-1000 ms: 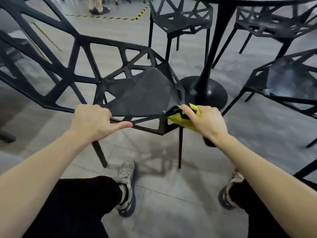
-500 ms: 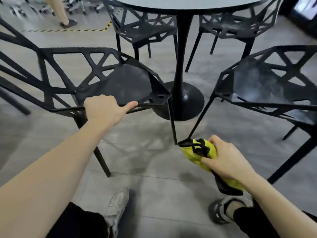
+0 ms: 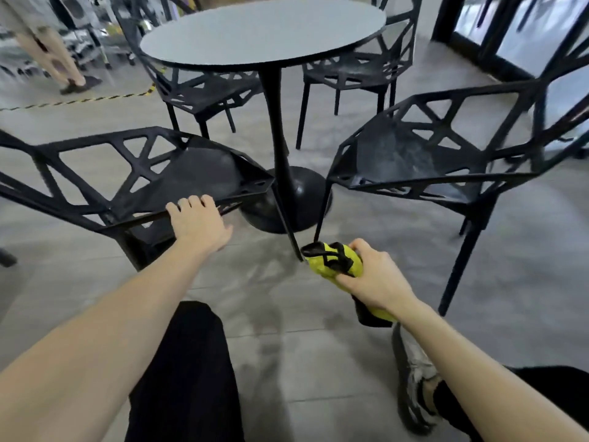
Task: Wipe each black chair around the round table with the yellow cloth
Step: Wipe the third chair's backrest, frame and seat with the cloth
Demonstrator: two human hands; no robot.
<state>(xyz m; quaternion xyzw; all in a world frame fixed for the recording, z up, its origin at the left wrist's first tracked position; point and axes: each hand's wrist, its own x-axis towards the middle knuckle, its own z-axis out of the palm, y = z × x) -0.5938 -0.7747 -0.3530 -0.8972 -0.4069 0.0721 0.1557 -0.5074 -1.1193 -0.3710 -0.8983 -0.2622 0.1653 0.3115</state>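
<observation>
left hand (image 3: 198, 225) is on the front edge of the near-left black chair (image 3: 191, 173), fingers (image 3: 188, 204) curled over the frame rail, thumb out to the right. looks like a loose grip on the rail rather than a flat palm. right hand (image 3: 377, 275) is closed around the yellow cloth (image 3: 334, 263), bunched into a wad with black trim or strap across it; a dark end hangs out below the wrist. the cloth is low, over the floor, between the two near chairs, right at the feet of their front legs. can't tell if it touches either leg.

near-right black chair (image 3: 424, 164) is angled toward the left one, seat shows a pale dusty smear. round table (image 3: 264, 33) stands behind both, grey top, black pedestal and dome base (image 3: 287, 199) showing in the gap between the chairs. two more black chairs on the far side: far-left chair (image 3: 207, 90) and far-right chair (image 3: 353, 71), both tucked partly under the tabletop.

person's black trousers (image 3: 188, 371) and a grey sneaker (image 3: 412, 378) in the bottom of the view. grey tiled floor (image 3: 302, 362). black-yellow hazard tape (image 3: 89, 98) on the floor upper left, another person's legs (image 3: 57, 55) just beyond it. frame is motion-blurred at the edges.
</observation>
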